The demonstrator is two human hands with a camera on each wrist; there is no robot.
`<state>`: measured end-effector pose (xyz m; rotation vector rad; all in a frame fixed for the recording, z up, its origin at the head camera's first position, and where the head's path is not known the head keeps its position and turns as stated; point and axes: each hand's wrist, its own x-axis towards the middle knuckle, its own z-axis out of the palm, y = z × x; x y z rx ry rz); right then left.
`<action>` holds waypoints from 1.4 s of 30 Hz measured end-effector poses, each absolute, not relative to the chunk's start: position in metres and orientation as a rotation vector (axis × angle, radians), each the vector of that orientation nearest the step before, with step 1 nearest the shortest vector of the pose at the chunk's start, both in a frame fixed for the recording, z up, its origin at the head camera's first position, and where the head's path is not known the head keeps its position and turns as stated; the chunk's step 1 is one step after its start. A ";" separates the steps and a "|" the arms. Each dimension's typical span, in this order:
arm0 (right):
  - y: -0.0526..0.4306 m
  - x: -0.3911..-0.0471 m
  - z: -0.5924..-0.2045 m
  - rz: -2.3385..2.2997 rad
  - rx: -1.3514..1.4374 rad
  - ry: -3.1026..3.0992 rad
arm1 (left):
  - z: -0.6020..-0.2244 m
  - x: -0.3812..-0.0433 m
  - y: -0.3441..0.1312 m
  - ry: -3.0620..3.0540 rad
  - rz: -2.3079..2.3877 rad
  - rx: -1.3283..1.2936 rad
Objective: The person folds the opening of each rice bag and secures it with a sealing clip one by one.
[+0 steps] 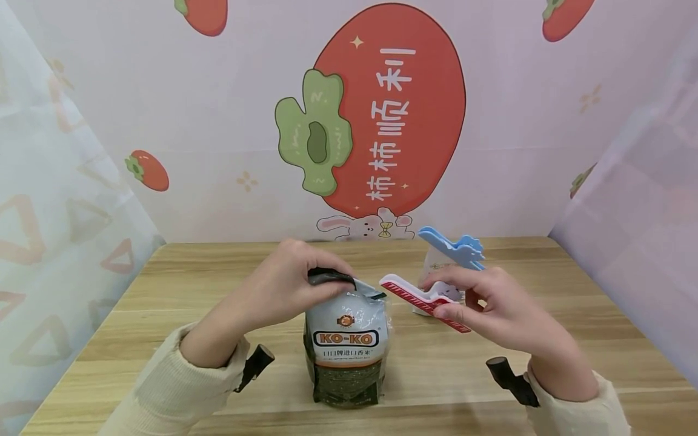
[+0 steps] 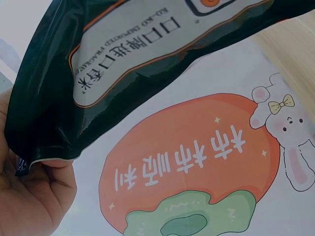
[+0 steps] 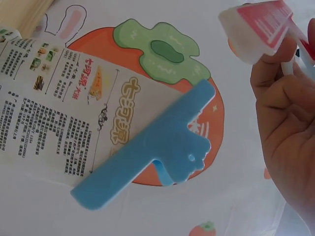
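A rice bag (image 1: 349,378) printed KO-KO stands upright on the table, its top folded over. My left hand (image 1: 272,290) pinches that folded top between thumb and fingers. In the left wrist view the dark green bag (image 2: 118,118) fills the upper part, with the left hand (image 2: 44,201) at its edge. To the right of the bag, my right hand (image 1: 507,312) holds a red and white bag clip (image 1: 406,293) by its handle, its long bar slanting toward the bag top. In the right wrist view the clip (image 3: 261,29) is partly cut off at the upper right.
Behind the right hand stands a white printed bag (image 3: 44,123) with a blue bag clip (image 3: 142,147) across its top. The wooden table (image 1: 218,381) meets a backdrop (image 1: 218,121) with persimmon drawings, and pale curtains (image 1: 49,181) hang at both sides.
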<state>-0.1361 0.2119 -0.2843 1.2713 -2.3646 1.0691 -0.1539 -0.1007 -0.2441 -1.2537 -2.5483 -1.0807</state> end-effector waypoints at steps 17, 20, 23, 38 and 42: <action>0.206 -0.138 -0.288 1.023 1.266 -2.331 | -0.246 -0.156 -0.101 -2.528 -1.070 -1.247; 0.205 -0.138 -0.288 1.029 1.268 -2.330 | -0.246 -0.156 -0.101 -2.525 -1.072 -1.247; 0.205 -0.138 -0.288 1.021 1.277 -2.331 | -0.245 -0.155 -0.101 -2.528 -1.074 -1.251; 0.200 -0.137 -0.288 0.971 1.289 -2.365 | -0.245 -0.154 -0.101 -2.520 -1.066 -1.260; 0.197 -0.138 -0.290 0.996 1.324 -2.325 | -0.245 -0.154 -0.101 -2.520 -1.063 -1.263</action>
